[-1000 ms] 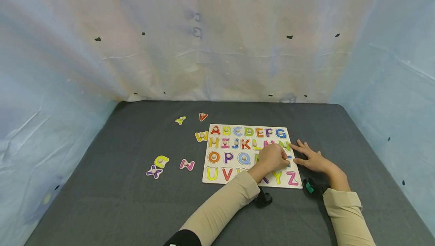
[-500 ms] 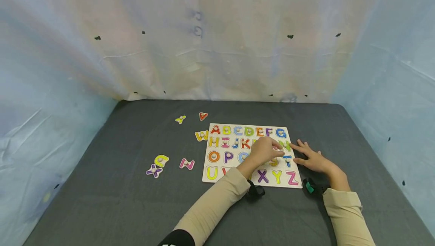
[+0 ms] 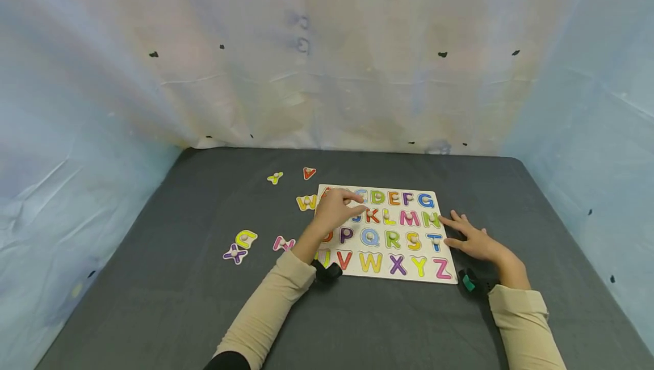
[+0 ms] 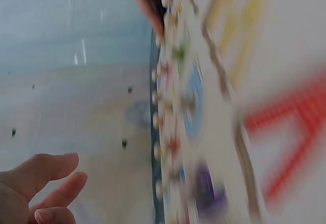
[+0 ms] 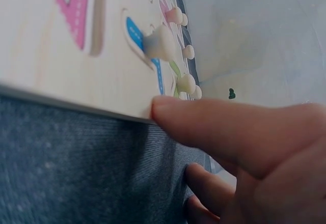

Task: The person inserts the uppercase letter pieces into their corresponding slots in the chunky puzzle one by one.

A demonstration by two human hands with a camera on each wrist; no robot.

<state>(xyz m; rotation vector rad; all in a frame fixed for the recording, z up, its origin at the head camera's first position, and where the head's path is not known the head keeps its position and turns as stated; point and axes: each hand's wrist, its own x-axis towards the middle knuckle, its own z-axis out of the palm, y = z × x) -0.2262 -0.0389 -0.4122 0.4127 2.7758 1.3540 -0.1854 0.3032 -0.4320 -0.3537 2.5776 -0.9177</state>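
A white alphabet puzzle board [image 3: 380, 278] lies on the table, with knobbed letters in its upper three rows. Its bottom row shows coloured letters without knobs. Above the board's left side is my left hand [image 3: 334, 211], hiding some letters; in the left wrist view nothing sits between its thumb and fingers [image 4: 66, 191]. My right hand [image 3: 475, 239] rests at the board's right edge, its thumb [image 5: 168, 113] touching the rim near the blue T piece [image 3: 435, 241]. Left of the board lie loose pieces: W [image 3: 306, 202], Z [image 3: 283, 243], U [image 3: 246, 239] and X [image 3: 235, 253].
Farther back on the dark grey table [image 3: 153, 302] lie a Y piece [image 3: 275, 177] and a V piece [image 3: 309, 173]. Pale sheeting [image 3: 357, 75] hangs behind the table and along both sides. Each wrist wears a black camera.
My left hand has moved left across the board, away from the S and T pieces to the A and H side, uncovering the right-hand letters. My right hand has stayed at the edge.
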